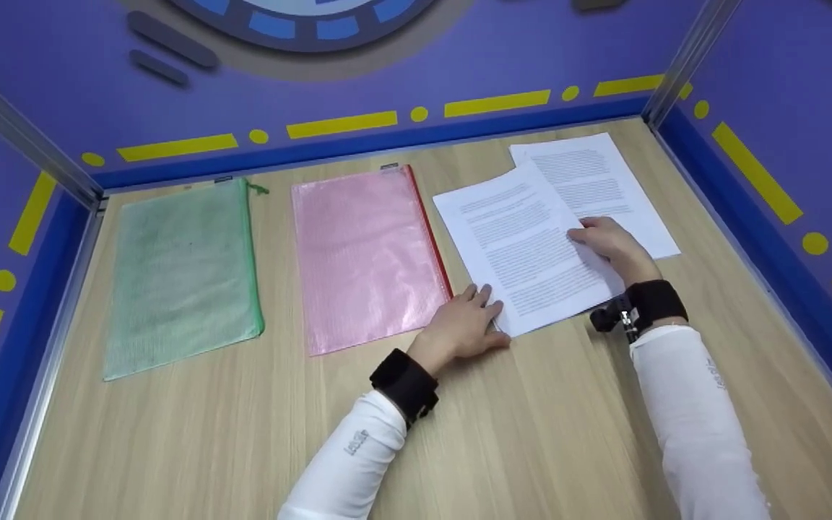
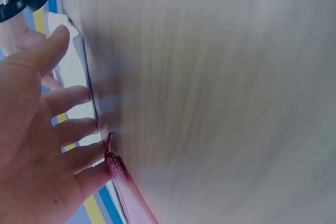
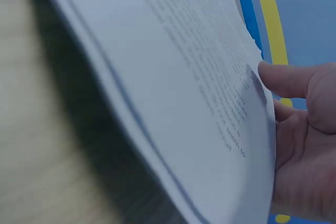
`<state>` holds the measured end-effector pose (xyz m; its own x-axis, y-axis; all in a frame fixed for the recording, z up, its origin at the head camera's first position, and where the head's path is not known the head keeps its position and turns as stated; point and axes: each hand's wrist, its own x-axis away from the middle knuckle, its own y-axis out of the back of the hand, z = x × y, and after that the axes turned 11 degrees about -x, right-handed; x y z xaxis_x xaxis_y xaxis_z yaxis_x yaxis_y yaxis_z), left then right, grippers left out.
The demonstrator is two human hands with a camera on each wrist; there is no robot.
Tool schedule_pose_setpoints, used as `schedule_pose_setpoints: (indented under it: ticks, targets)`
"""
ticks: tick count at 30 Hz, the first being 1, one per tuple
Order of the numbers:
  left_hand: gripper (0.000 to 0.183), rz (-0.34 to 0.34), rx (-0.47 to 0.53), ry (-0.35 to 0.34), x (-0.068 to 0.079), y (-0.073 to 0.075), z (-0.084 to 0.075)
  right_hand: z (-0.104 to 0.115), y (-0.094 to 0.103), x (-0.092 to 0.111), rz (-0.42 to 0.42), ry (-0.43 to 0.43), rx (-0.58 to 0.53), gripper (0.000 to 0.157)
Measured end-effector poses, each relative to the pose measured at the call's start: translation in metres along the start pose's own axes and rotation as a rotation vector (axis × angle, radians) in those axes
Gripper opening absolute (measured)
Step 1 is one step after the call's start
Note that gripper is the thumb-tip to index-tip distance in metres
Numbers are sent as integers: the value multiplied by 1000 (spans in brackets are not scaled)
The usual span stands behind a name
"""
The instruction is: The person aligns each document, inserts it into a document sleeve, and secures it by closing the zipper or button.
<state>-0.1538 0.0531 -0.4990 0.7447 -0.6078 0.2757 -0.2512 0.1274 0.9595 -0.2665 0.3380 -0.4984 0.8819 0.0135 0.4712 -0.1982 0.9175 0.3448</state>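
Note:
My right hand point(image 1: 614, 245) pinches the right edge of a few stacked printed sheets point(image 1: 524, 245), thumb on top and fingers beneath. In the right wrist view the near edge of these sheets point(image 3: 157, 103) bows up above the tabletop. At their lower left corner my left hand point(image 1: 463, 325) has its fingers spread, the fingertips touching the paper and the table. A pink zipper pouch point(image 1: 369, 260) with a red zip lies flat just left of that hand. Partly under the held sheets, another printed sheet point(image 1: 596, 173) rests at the back right.
A green mesh zipper pouch point(image 1: 185, 274) lies flat at the left of the wooden table point(image 1: 243, 440). Blue and purple panels point(image 1: 358, 87) with yellow marks enclose the back and both sides, joined by metal corner posts.

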Motion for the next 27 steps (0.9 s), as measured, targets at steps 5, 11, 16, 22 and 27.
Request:
schedule_pose_setpoints:
  ticks: [5,11,16,22,27]
  targets:
    - [62,-31,53,-15,4,-3,9,-2,-6,3,-30,67,-21,53]
    - [51,-172,180,-25,14,-11,24,3,-12,16,-58,74,-135,57]
    - [56,-256,291,16,23,-11,40,9,-15,30,-131,56,-188,60]
    - [61,-358,491,148,35,-12,63,15,-30,36,-179,127,-330,48]
    - [67,-427,593,245,44,-16,80,18,-55,28,-179,153,-450,42]
